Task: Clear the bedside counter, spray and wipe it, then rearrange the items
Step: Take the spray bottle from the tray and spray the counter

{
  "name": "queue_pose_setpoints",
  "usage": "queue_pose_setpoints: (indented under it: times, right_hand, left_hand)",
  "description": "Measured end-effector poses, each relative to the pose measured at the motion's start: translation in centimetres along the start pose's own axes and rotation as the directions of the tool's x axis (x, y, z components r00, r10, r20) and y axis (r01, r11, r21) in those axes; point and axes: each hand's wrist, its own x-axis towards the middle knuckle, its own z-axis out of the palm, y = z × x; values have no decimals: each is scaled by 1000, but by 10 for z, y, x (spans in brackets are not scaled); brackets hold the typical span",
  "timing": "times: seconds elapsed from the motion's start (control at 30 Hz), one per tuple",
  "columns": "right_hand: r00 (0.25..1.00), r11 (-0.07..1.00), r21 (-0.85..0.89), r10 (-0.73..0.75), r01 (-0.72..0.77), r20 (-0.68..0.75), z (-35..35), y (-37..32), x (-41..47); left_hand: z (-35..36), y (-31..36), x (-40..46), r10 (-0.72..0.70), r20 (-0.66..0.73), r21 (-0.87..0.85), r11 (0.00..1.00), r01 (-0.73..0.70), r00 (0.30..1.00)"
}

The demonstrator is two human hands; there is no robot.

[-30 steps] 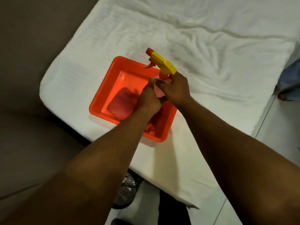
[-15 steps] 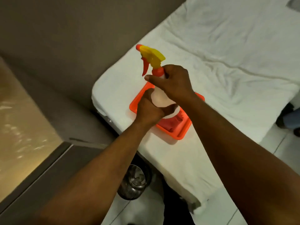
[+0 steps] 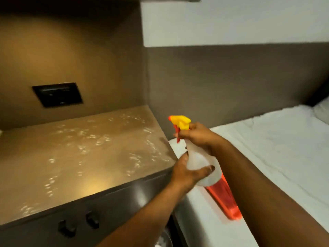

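Gripping the translucent plastic spray bottle [image 3: 197,160], left hand [image 3: 186,172] and right hand [image 3: 200,135] beside glossy counter [image 3: 80,157].

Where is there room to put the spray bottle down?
The counter top is bare from the wall socket plate to its front edge, though wet-looking. The bed is bare past the orange tray. It is crowded by the tray, where both hands hold the spray bottle.

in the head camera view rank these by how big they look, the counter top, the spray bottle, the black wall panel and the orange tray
1. counter top, by far the largest
2. spray bottle, though being close to the camera inflates it
3. black wall panel and orange tray: unsure, since the arms hide most of the tray
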Motion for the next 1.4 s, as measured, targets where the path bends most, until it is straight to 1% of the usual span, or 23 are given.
queue_pose_setpoints:
  times: [0.13,0.23,0.33,0.43,0.5,0.57,0.63,0.7,0.8,0.87,0.9,0.93,0.97,1.0,1.03,1.07,1.1,1.17,1.23,1.27,1.4]
  right_hand:
    - [997,999,-32,-25,27,78,45,-32,-1]
    - [995,997,-61,-33,39,93,75,-45,3]
    - [999,982,-186,-34,40,36,100,-48,11]
    - [998,958,-286,-16,30,53,113,-50,14]
    - [994,960,-279,-8,39,113,116,-50,16]
    - [979,968,-246,-8,59,202,119,-53,16]
    - [956,965,-239,-32,105,290,129,-61,16]
    - [923,951,-255,-69,176,379,145,-75,15]
    - [865,915,-296,-99,273,492,185,-101,11]
    - [850,882,-342,-112,323,515,213,-113,9]
    - [845,861,-376,-109,343,523,226,-118,8]
    - [840,840,-405,-103,361,533,238,-122,7]
    - [834,826,-422,-101,374,542,249,-125,7]
    - [831,824,-421,-102,379,547,255,-127,8]
    - [823,830,-405,-109,384,558,260,-129,8]
    - [812,839,-381,-117,390,572,264,-129,9]
    - [801,847,-360,-121,392,586,266,-130,10]
    - [792,852,-355,-108,385,601,267,-130,14]
    - [805,854,-366,-98,370,586,266,-131,21]
    - [818,860,-363,-103,359,565,263,-134,26]
    - [871,913,-262,-165,312,463,244,-152,51]
  left_hand:
    - [-37,2,-31,-55,-48,-111,993,49,997]
    - [-51,4,-42,-113,-94,-171,981,96,989]
    - [-53,8,-49,-195,-110,-268,950,160,975]
    - [-57,11,-54,-300,-120,-371,897,238,946]
    - [-61,11,-57,-310,-106,-369,895,252,945]
    - [-67,8,-58,-306,-108,-361,898,249,946]
    - [-76,6,-59,-306,-160,-402,888,221,938]
    - [-86,8,-63,-345,-238,-426,877,222,908]
    - [-110,7,-72,-419,-342,-527,827,198,841]
    - [-126,9,-80,-481,-351,-634,754,174,804]
    - [-135,10,-83,-502,-335,-690,707,155,797]
    - [-143,12,-89,-498,-331,-710,691,135,802]
    - [-151,7,-92,-479,-355,-697,708,115,802]
    - [-157,6,-97,-463,-365,-702,707,88,808]
    - [-162,-2,-99,-413,-401,-683,729,34,818]
    - [-164,-6,-102,-395,-428,-687,726,-9,813]
    - [-164,-12,-101,-387,-457,-661,750,-15,801]
    - [-165,-11,-96,-373,-453,-618,786,17,810]
    - [-169,-8,-90,-388,-420,-600,797,69,820]
    - [-171,-6,-88,-377,-419,-586,807,71,826]
    - [-181,5,-67,-291,-458,-531,848,4,840]
